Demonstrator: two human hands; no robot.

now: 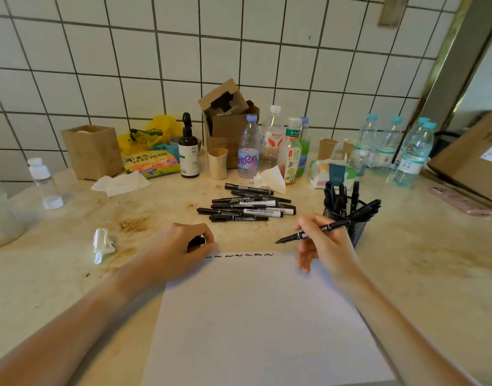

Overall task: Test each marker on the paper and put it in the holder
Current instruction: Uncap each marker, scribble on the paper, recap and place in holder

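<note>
A white sheet of paper (pixel 256 316) lies in front of me, with a row of short black squiggles (pixel 239 255) along its top edge. My right hand (pixel 327 246) grips an uncapped black marker (pixel 334 225), its tip pointing left just above the paper's top edge. My left hand (pixel 172 246) rests on the paper's top left corner and pinches a black cap (pixel 197 242). Several capped black markers (pixel 247 206) lie in a pile beyond the paper. A black mesh holder (pixel 348 218) with several markers stands behind my right hand.
Bottles (pixel 270 143), paper cups (pixel 217 163), a cardboard box (pixel 228 121), a wooden box (pixel 93 151), a tissue pack (pixel 332 174) and crumpled tissues (pixel 103 245) crowd the stained counter (pixel 434 260) along the tiled wall. A pink phone (pixel 459 201) lies at the right.
</note>
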